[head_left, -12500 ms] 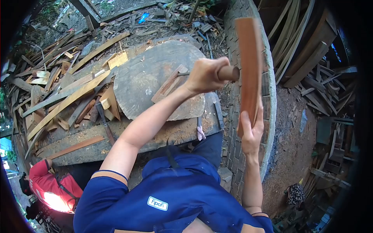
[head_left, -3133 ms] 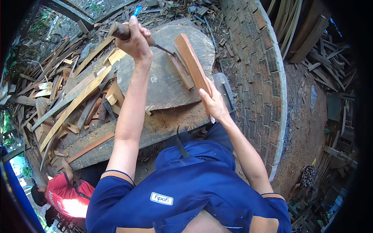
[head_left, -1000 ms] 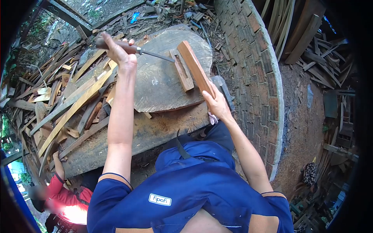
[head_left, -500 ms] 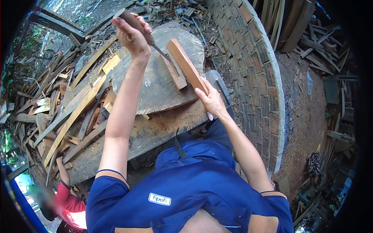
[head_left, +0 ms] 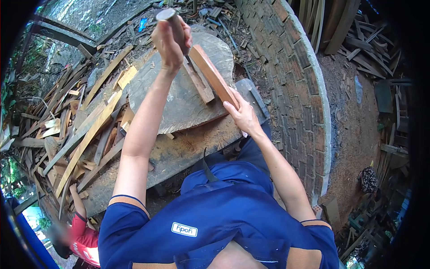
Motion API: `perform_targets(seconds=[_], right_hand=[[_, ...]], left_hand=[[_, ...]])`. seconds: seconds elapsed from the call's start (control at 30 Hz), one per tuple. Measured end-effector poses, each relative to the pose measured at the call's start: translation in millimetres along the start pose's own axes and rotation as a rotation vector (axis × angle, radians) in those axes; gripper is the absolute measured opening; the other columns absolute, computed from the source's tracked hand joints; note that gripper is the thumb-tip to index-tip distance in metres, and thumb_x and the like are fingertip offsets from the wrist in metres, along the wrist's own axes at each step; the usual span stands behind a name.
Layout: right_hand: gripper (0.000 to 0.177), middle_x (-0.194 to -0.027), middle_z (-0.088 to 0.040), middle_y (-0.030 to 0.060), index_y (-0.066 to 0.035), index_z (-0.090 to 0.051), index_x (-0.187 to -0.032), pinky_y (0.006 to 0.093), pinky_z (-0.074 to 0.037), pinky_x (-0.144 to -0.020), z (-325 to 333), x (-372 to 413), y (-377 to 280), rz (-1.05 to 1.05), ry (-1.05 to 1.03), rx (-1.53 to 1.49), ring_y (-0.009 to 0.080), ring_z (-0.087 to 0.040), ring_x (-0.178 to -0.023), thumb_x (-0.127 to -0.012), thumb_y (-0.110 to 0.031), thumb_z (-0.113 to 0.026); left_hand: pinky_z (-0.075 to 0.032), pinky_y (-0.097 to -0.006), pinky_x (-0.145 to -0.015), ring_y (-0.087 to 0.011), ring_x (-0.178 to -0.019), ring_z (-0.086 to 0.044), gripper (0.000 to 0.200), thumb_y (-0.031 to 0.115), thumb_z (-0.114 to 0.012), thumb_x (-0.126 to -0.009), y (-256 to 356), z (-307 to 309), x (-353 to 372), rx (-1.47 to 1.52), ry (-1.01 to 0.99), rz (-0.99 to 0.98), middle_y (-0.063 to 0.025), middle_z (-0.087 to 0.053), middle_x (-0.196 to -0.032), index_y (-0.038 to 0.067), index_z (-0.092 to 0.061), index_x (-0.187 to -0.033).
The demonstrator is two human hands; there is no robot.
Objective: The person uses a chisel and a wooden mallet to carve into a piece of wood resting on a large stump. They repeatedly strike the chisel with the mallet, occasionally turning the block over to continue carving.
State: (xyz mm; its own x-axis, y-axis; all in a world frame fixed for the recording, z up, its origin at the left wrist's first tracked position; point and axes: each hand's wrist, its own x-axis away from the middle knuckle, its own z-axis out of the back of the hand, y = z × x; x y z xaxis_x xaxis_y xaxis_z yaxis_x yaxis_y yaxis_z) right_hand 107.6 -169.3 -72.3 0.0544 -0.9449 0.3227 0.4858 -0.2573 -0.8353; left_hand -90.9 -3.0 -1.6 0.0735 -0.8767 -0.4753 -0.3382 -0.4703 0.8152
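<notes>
My left hand (head_left: 169,50) is wrapped round the thick wooden handle (head_left: 177,32) of a chisel, which stands nearly upright. Its blade points down at a narrow piece of wood (head_left: 201,88) with a groove along it; the tip is mostly hidden by my hand. That piece lies on a broad, worn chopping block (head_left: 165,107). In my right hand (head_left: 244,116) is the near end of a reddish-brown wooden bar (head_left: 212,74), slanting away over the block, just right of the grooved piece.
Offcuts and slats (head_left: 89,130) are heaped at left. A curved brick wall (head_left: 295,94) runs along the right, with more stacked wood (head_left: 369,49) beyond. At lower left a person in a red shirt (head_left: 85,235) reaches toward the heap. A plank bench (head_left: 179,154) supports the block.
My left hand has moved right and tipped the chisel handle more upright. My right hand and the wooden bar have hardly moved.
</notes>
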Motion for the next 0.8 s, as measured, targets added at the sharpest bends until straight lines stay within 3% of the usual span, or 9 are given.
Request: perform_targets(seconds=[0.1, 0.13, 0.2, 0.23, 0.3, 0.37, 0.6, 0.67, 0.8], right_hand=[[0.062, -0.130, -0.059, 0.0199, -0.014, -0.041, -0.145, 0.0411, -0.045, -0.099, -1.6, -1.0, 4.9, 0.073, 0.012, 0.027, 0.0356, -0.060, -0.116, -0.091, -0.038, -0.059], [0.062, -0.130, -0.059, 0.0199, -0.014, -0.041, -0.145, 0.0411, -0.045, -0.099, 2.6, -3.8, 4.5, 0.085, 0.008, 0.033, 0.0356, -0.060, -0.116, -0.091, -0.038, -0.059], [0.063, -0.137, -0.055, 0.0183, -0.009, -0.039, -0.147, 0.0423, -0.043, -0.103, 12.9, -10.7, 4.2, 0.063, -0.036, -0.170, 0.0334, -0.060, -0.116, -0.093, -0.035, -0.058], [0.062, -0.136, -0.054, 0.0179, -0.006, -0.039, -0.147, 0.0390, -0.049, -0.096, 23.6, -10.0, -16.7, -0.016, 0.030, -0.161, 0.0282, -0.065, -0.103, -0.094, -0.032, -0.057], [0.060, -0.109, -0.064, 0.0158, -0.006, -0.039, -0.146, 0.0236, -0.051, -0.050, 48.8, 0.7, -70.8, -0.023, 0.142, -0.298, 0.0118, -0.059, -0.064, -0.096, -0.034, -0.054], [0.055, -0.071, -0.056, 0.0006, -0.008, -0.042, -0.142, 0.0200, -0.044, -0.039, 76.2, 9.4, -105.7, 0.189, 0.282, -0.330, 0.0066, -0.054, -0.053, -0.099, -0.041, -0.051], [0.051, -0.082, -0.060, 0.0038, -0.010, -0.044, -0.143, 0.0208, -0.044, -0.047, 113.5, 31.4, -133.7, 0.496, 0.356, 0.099, 0.0062, -0.051, -0.057, -0.097, -0.032, -0.053], [0.052, -0.124, -0.063, 0.0208, -0.021, -0.044, -0.145, 0.0470, -0.047, -0.098, 127.2, 33.8, -130.3, 0.389, 0.277, 0.319, 0.0393, -0.065, -0.108, -0.095, -0.030, -0.055], [0.053, -0.117, -0.066, 0.0226, -0.023, -0.042, -0.146, 0.0470, -0.048, -0.097, 125.2, 37.7, -138.7, 0.502, 0.383, 0.083, 0.0422, -0.066, -0.103, -0.094, -0.029, -0.054]], left_hand=[[-0.040, -0.0211, -0.038, -0.0074, -0.042, -0.051, 0.044, 0.045, -0.061, -0.094, -0.7, -8.3, 6.3, -0.154, -0.023, -0.131, -0.0013, -0.056, -0.058, 0.003, -0.058, -0.082], [-0.052, -0.0254, -0.048, -0.0109, -0.051, -0.061, 0.032, 0.033, -0.074, -0.087, -1.5, -7.2, 7.4, -0.283, -0.026, -0.109, -0.0041, -0.064, -0.066, 0.003, -0.063, -0.086], [-0.055, -0.0266, -0.054, -0.0135, -0.058, -0.065, 0.028, 0.030, -0.078, -0.084, -5.0, -23.4, 14.0, -0.410, 0.023, -0.191, -0.0043, -0.068, -0.072, 0.005, -0.066, -0.089], [-0.055, -0.0272, -0.055, -0.0143, -0.060, -0.067, 0.027, 0.028, -0.078, -0.083, -2.3, -33.0, 15.1, -0.429, 0.028, -0.237, -0.0051, -0.069, -0.074, 0.005, -0.067, -0.088], [-0.054, -0.0282, -0.056, -0.0157, -0.063, -0.069, 0.022, 0.022, -0.078, -0.081, -3.1, -41.3, 17.3, -0.543, 0.039, -0.282, -0.0074, -0.070, -0.075, 0.004, -0.066, -0.085], [-0.053, -0.0275, -0.059, -0.0135, -0.065, -0.067, 0.022, 0.020, -0.078, -0.081, -5.0, -42.6, 15.7, -0.571, 0.022, -0.274, -0.0073, -0.070, -0.076, 0.004, -0.066, -0.089], [-0.054, -0.0307, -0.060, -0.0187, -0.065, -0.070, 0.019, 0.017, -0.075, -0.080, -18.8, -52.3, 10.4, -0.536, 0.019, -0.276, -0.0103, -0.069, -0.073, 0.004, -0.065, -0.088], [-0.054, -0.0309, -0.062, -0.0194, -0.066, -0.070, 0.019, 0.017, -0.075, -0.080, -16.2, -52.1, 4.3, -0.566, -0.011, -0.294, -0.0099, -0.069, -0.074, 0.004, -0.066, -0.090], [-0.054, -0.0299, -0.061, -0.0178, -0.066, -0.069, 0.021, 0.017, -0.075, -0.080, -14.7, -48.2, 9.4, -0.618, -0.052, -0.211, -0.0100, -0.069, -0.075, 0.003, -0.065, -0.091]])
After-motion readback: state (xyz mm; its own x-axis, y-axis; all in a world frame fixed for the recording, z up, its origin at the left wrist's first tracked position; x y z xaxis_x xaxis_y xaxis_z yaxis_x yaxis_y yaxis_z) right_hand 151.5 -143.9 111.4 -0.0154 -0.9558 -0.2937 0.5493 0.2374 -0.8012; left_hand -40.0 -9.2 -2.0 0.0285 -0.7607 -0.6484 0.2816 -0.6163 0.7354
